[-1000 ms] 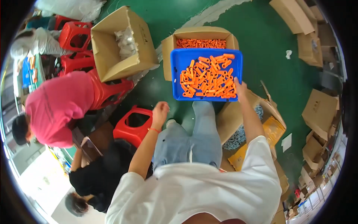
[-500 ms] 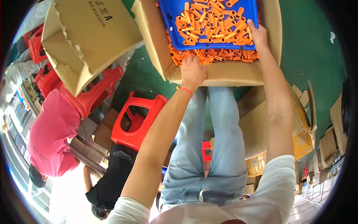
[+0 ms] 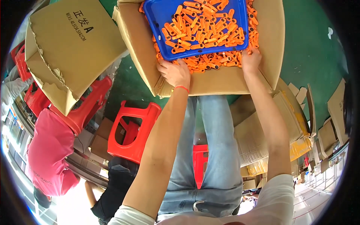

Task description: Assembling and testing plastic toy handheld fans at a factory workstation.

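A shallow blue plastic tray (image 3: 165, 54) holds a heap of small orange clip-like plastic pieces (image 3: 204, 24) with dark ends. It rests inside an open cardboard box (image 3: 213, 84), on a layer of more loose orange pieces (image 3: 210, 63). My left hand (image 3: 175, 73), with a red band at its wrist, is at the tray's near left corner, thumb and fingers closed about it; the fingertips are partly hidden. My right hand (image 3: 251, 61) reaches in by the near right corner, its fingertips hidden among the pieces beside the tray.
Another cardboard box (image 3: 78, 48) with torn flaps stands left. Red plastic stools (image 3: 133, 131) are below it. A person in pink (image 3: 52, 146) and one in black (image 3: 118, 187) are at lower left. A taped carton (image 3: 258, 138) lies right of my legs, on the green floor (image 3: 303, 48).
The box and tray now appear lower and further left in view. My right hand has slid from the tray's right edge to its near corner; my left hand has moved left to the other corner.
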{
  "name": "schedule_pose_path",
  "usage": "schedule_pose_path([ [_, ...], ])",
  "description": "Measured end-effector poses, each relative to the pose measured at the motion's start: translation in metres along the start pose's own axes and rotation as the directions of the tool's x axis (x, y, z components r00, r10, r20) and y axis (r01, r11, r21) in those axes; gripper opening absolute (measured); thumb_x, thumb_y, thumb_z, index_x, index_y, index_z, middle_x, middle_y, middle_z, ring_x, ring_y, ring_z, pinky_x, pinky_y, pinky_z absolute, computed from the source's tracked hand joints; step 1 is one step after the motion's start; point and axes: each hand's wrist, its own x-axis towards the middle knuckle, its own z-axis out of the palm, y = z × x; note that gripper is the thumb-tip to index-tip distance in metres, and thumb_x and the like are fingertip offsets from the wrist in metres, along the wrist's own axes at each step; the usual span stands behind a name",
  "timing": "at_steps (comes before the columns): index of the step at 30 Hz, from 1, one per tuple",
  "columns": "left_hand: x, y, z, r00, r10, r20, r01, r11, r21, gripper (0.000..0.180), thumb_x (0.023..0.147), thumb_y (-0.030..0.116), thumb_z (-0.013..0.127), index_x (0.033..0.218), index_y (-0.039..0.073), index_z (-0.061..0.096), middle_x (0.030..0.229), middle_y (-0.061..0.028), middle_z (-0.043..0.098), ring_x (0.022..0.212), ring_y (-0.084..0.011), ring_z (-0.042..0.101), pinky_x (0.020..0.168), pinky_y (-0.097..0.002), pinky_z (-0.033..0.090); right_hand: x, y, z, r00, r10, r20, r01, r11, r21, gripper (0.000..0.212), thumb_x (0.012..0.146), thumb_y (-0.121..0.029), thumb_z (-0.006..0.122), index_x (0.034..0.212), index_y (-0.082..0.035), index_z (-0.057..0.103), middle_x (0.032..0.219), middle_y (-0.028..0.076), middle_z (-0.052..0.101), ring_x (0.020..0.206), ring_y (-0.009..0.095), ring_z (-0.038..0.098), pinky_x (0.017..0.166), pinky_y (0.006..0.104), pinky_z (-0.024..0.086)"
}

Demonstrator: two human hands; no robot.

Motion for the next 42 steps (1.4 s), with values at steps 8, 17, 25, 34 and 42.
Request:
schedule_pose_path([
  [8, 0.023, -0.014, 0.012, 0.927, -0.102, 0.361, 0.117, 0.993, -0.021, 0.067, 0.08, 0.053, 0.05, 0.114, -0.005, 0.046, 0.117, -0.0298, 0.046, 0.112, -0.0454, 0.042, 0.096, -0.047, 0.034, 0.005, 0.016, -0.005, 0.803, 0.031, 0.596, 0.155, 0.954, -0.259, 0.078, 0.069, -0.04, 0.066, 0.134, -0.009, 0.037, 0.136, 0.02, 0.037, 0.127, 0.037, 0.032, 0.103, 0.0461, 0.028],
  [17, -0.004, -0.004, 0.017, 0.844, 0.247, 0.477, -0.195, 0.968, -0.156, 0.071, 0.079, 0.056, 0.052, 0.127, 0.004, 0.044, 0.113, -0.0287, 0.047, 0.102, -0.0428, 0.05, 0.091, -0.0468, 0.04, -0.005, 0.002, 0.013, 0.656, -0.019, 0.755, 0.358, 0.888, -0.289, 0.102, 0.057, -0.047, 0.075, 0.141, -0.014, 0.028, 0.149, 0.016, 0.008, 0.137, 0.031, 0.013, 0.11, 0.0401, 0.022],
  [25, 0.003, 0.005, 0.007, 0.767, 0.207, 0.607, -0.025, 0.955, -0.295, 0.066, 0.075, 0.056, 0.057, 0.125, 0.013, 0.05, 0.122, -0.0264, 0.043, 0.111, -0.0414, 0.046, 0.095, -0.0443, 0.039, -0.014, -0.029, 0.008, 0.495, -0.049, 0.868, 0.403, 0.898, -0.179, 0.109, 0.06, -0.049, 0.074, 0.143, -0.008, 0.017, 0.148, 0.019, 0.003, 0.138, 0.031, 0.005, 0.111, 0.0413, 0.014],
  [34, -0.012, 0.012, 0.001, 0.791, 0.309, 0.529, -0.061, 0.899, -0.434, 0.062, 0.072, 0.053, 0.062, 0.115, 0.009, 0.058, 0.12, -0.0235, 0.045, 0.109, -0.0384, 0.048, 0.095, -0.043, 0.039, -0.043, -0.037, 0.026, 0.567, -0.142, 0.811, 0.244, 0.97, -0.001, 0.104, 0.055, -0.043, 0.08, 0.137, -0.006, 0.029, 0.143, 0.017, 0.025, 0.131, 0.03, 0.027, 0.107, 0.0393, 0.026],
  [42, -0.013, 0.025, -0.006, 0.77, 0.093, 0.631, 0.228, 0.883, -0.409, 0.065, 0.07, 0.052, 0.065, 0.113, 0.004, 0.059, 0.109, -0.0221, 0.053, 0.106, -0.038, 0.049, 0.095, -0.0421, 0.038, -0.063, -0.061, 0.013, 0.627, -0.047, 0.777, 0.215, 0.97, -0.116, 0.097, 0.057, -0.048, 0.078, 0.134, -0.004, 0.037, 0.14, 0.017, 0.03, 0.129, 0.029, 0.032, 0.104, 0.0398, 0.031],
])
